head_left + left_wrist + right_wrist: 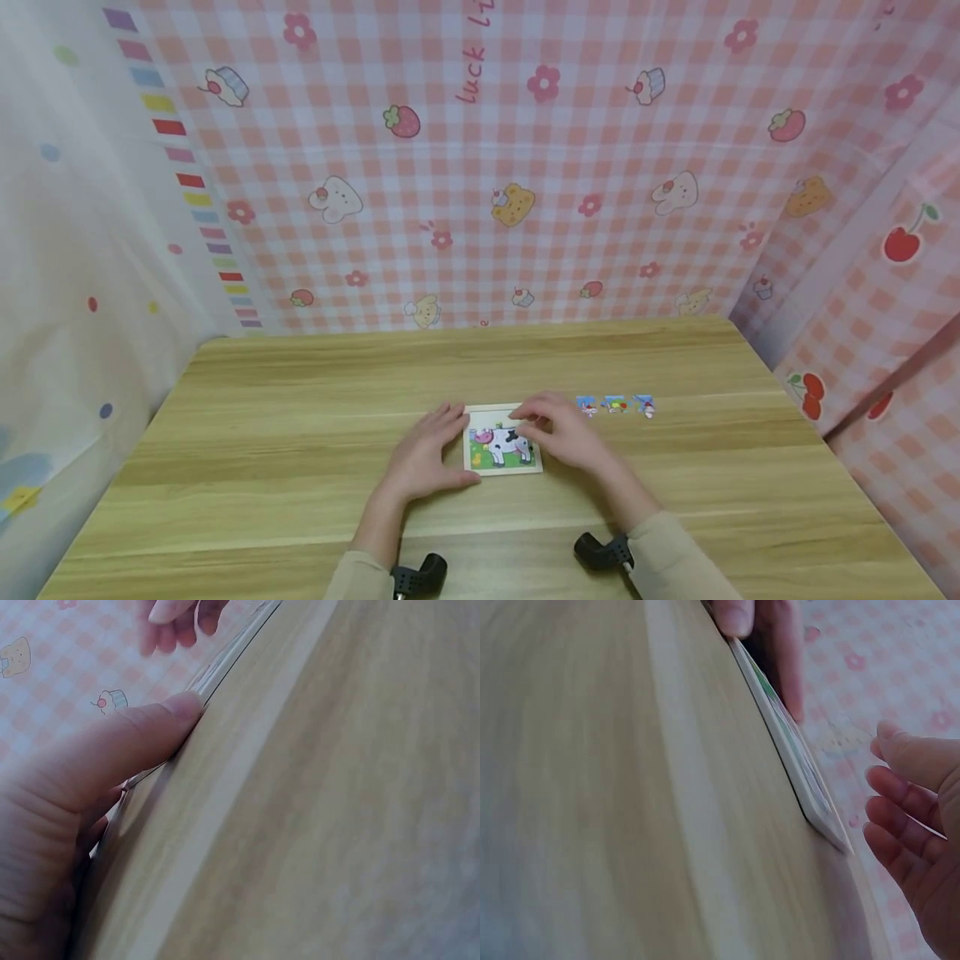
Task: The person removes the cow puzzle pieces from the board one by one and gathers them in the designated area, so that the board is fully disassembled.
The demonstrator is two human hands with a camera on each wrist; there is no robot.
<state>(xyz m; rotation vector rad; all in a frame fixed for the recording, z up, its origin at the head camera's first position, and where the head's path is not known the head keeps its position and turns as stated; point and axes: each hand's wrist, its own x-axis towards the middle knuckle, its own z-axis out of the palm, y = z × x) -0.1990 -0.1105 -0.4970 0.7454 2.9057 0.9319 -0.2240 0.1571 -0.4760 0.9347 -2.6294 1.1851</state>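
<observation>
A small wooden-framed jigsaw puzzle (pixel 504 450) with a black-and-white cow on green lies on the table; the upper strip of its tray is bare and pale. My left hand (pixel 426 454) rests at its left side, fingers extended along the left edge and thumb (pixel 161 727) against the lower left corner. Over the puzzle's upper right part hovers my right hand (pixel 562 429), its fingers loosely bent. In the right wrist view nothing shows between that hand's thumb and fingers (pixel 900 817), which are apart from the frame (pixel 795 761).
Three puzzle pieces, the middle one (pixel 616 405) among them, lie in a row right of the right hand on the wood-grain table (pixel 262 450). A pink checked curtain (pixel 480 167) hangs behind the table's far edge, with more cloth at both sides.
</observation>
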